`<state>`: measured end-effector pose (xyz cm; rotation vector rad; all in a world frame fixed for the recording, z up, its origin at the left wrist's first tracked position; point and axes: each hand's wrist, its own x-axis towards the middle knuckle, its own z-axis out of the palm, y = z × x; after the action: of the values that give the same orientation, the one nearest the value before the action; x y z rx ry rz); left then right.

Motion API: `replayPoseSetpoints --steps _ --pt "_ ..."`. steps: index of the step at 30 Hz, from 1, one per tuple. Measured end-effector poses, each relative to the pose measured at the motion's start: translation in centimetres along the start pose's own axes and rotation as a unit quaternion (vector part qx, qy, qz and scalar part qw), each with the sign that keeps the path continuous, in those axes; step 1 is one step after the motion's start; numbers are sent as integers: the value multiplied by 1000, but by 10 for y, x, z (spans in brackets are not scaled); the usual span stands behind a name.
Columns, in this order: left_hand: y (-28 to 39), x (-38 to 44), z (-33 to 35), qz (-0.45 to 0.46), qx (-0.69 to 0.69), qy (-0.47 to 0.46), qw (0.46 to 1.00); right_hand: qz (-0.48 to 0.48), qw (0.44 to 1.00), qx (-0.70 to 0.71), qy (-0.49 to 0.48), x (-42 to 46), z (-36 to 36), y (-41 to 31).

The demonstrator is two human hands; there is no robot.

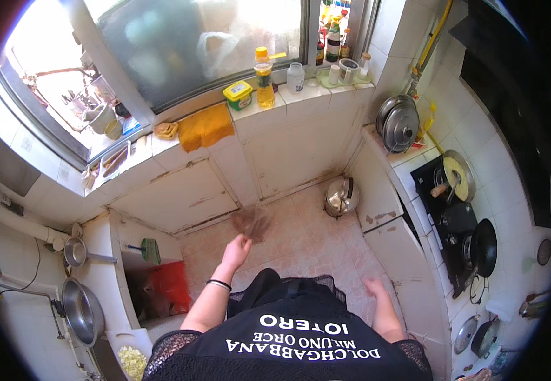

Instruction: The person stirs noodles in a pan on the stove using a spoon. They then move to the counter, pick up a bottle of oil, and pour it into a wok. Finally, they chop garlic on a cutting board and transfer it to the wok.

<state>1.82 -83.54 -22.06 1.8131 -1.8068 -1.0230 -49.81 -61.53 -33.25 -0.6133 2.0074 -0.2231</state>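
Out over the tiled floor, my left hand (pixel 237 251) is closed on the top of a thin, see-through plastic bag (pixel 251 222). The bag hangs down and is blurred; what it holds cannot be made out. My right hand (pixel 374 287) is at my right side, low over the floor near the cabinet fronts, blurred, with no object visible in it. A metal kettle (pixel 341 196) with a black handle stands on the floor at the foot of the far corner cabinets.
The gas stove (pixel 451 224) on the right bears a frying pan (pixel 458 176) and a black wok (pixel 486 247). An oil bottle (pixel 265 85) stands on the window ledge. At left are a steel basin (pixel 82 312) and a tray of chopped vegetables (pixel 131 363).
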Motion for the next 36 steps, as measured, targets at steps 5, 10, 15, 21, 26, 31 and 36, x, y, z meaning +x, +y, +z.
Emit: replayPoseSetpoints --steps 5,10,15,21,26,31,36 --pt "109 81 -41 165 -15 48 985 -299 953 37 23 -15 -21 -319" --pt "159 121 -87 221 -81 30 971 -516 849 7 116 -32 -2 -566" --pt "136 138 -157 212 -68 119 968 -543 807 81 217 -21 32 -736" --pt "146 148 -223 232 -10 227 946 -547 781 242 181 3 71 -786" --pt "225 206 -250 373 15 167 912 -623 739 155 205 -22 20 -743" --pt "321 256 -220 440 -40 37 896 -609 721 120 309 -87 -34 -662" --pt "387 256 -105 490 -100 -229 835 -436 776 208 407 -121 -86 -547"
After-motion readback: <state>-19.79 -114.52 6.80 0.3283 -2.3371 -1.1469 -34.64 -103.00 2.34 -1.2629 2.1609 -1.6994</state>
